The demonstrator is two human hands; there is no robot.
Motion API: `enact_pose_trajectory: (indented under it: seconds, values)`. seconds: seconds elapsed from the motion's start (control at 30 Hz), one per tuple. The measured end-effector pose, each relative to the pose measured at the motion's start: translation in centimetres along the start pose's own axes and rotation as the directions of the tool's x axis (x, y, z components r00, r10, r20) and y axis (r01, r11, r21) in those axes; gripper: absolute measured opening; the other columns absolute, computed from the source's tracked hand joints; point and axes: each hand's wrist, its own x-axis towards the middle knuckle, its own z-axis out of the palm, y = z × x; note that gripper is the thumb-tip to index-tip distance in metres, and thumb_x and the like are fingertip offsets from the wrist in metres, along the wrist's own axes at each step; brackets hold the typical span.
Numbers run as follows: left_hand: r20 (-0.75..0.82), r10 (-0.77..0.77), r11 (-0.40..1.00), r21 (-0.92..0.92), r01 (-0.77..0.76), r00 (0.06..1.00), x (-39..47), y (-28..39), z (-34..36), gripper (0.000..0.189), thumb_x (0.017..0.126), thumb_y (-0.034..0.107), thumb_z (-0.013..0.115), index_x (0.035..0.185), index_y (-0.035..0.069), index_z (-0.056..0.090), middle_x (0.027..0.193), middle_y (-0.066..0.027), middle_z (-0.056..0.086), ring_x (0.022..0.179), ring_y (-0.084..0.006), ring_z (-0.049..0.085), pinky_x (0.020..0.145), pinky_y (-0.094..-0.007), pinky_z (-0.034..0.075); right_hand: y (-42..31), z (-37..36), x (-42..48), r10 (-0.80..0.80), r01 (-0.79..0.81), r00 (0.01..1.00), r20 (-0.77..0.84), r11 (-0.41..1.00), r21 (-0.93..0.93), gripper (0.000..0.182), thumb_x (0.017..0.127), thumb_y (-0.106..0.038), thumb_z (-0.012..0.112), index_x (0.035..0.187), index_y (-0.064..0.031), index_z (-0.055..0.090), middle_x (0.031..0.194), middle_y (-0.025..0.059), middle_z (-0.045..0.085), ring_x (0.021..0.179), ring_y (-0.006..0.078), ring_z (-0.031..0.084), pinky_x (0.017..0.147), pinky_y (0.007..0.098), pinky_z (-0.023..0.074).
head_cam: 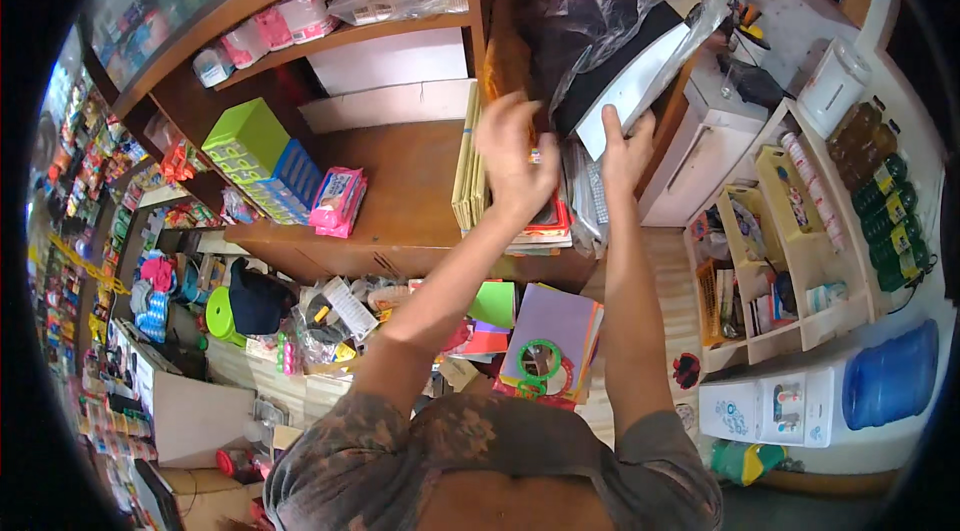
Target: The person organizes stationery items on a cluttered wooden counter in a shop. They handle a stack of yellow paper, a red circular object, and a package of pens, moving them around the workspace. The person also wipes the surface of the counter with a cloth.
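Note:
My right hand [627, 148] grips the lower end of a clear plastic bag [600, 13] that holds white sheets [637, 84] and black sheets [622, 58], tilted at the shelf's right compartment. My left hand [517, 156] is raised beside it with the fingers spread, slightly blurred, and nothing shows in it. Just left of that hand, several tan folders [469, 163] stand upright. Under both hands lies a stack with a red item [551, 219] and plastic-wrapped material [585, 193].
Green and blue boxes [259, 148] and pink wipes packs [337, 201] stand on the wooden shelf [397, 156]. Coloured paper [551, 321] with a green round frame [538, 360] lies below, near my body. A cream shelf unit [817, 268] and a water dispenser [765, 407] are at the right.

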Motion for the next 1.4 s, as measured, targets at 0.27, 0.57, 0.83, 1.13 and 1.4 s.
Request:
enact_pose_trajectory:
  seconds: [0.27, 0.57, 0.83, 1.13, 1.4]
  values:
    - [-0.008, -0.158, 0.981, 0.117, 0.158, 0.987, 1.2, -3.8, 0.3, 0.032, 0.065, 0.022, 0.069, 0.090, 0.005, 0.058, 0.104, -0.0123, 0.050, 0.095, -0.0322, 0.044, 0.080, -0.0413, 0.034, -1.8, 0.9, -4.5, -0.503, 0.454, 0.854, -0.132, 0.846, -0.280, 0.033, 0.078, -0.014, 0.065, 0.105, 0.0009, 0.053, 0.102, 0.0179, 0.053, 0.099, 0.0275, 0.047, 0.085, 0.0380, 0.0379]
    - [0.335, 0.085, 0.995, 0.029, -0.100, 0.938, -1.5, -0.6, 1.8, 0.048, 0.066, 0.003, 0.058, 0.113, 0.005, 0.055, 0.119, -0.0162, 0.052, 0.110, -0.0338, 0.043, 0.095, -0.0482, 0.025, -4.3, 1.3, -1.8, -0.134, 0.136, 0.988, 0.079, 0.991, -0.021, 0.039, 0.074, -0.009, 0.068, 0.108, 0.0007, 0.053, 0.079, 0.0103, 0.059, 0.067, 0.0211, 0.058, 0.062, 0.0296, 0.0475]
    - [0.269, -0.151, 0.984, 0.130, 0.120, 0.951, -1.8, -4.0, 0.5, 0.068, 0.055, 0.009, 0.075, 0.117, 0.006, 0.046, 0.116, -0.0173, 0.046, 0.104, -0.0349, 0.042, 0.089, -0.0412, 0.036, -3.1, 0.7, -1.1, -0.156, 0.186, 0.976, 0.153, 0.962, -0.202, 0.043, 0.076, -0.002, 0.065, 0.115, -0.0010, 0.049, 0.081, 0.0111, 0.062, 0.073, 0.0170, 0.061, 0.066, 0.0274, 0.0470]
    - [0.424, 0.069, 0.978, 0.149, -0.145, 0.903, -2.9, -4.1, -1.9, 0.040, 0.064, 0.003, 0.065, 0.103, 0.005, 0.057, 0.093, -0.0126, 0.054, 0.088, -0.0314, 0.050, 0.075, -0.0378, 0.046, -1.4, 1.1, -4.2, -0.231, 0.227, 0.972, 0.051, 0.971, 0.077, 0.025, 0.081, -0.001, 0.058, 0.105, 0.0014, 0.053, 0.088, 0.0111, 0.061, 0.079, 0.0160, 0.059, 0.069, 0.0276, 0.0463]
    - [0.322, -0.099, 0.992, -0.042, 0.119, 0.941, -7.1, -1.9, -6.5, 0.042, 0.063, 0.004, 0.067, 0.104, 0.007, 0.058, 0.108, -0.0137, 0.050, 0.096, -0.0296, 0.049, 0.079, -0.0357, 0.045, -0.4, -0.3, -8.1, -0.179, 0.174, 0.981, -0.073, 0.982, -0.074, 0.029, 0.074, -0.008, 0.068, 0.098, 0.0000, 0.053, 0.095, 0.0094, 0.052, 0.088, 0.0204, 0.050, 0.079, 0.0310, 0.0402]
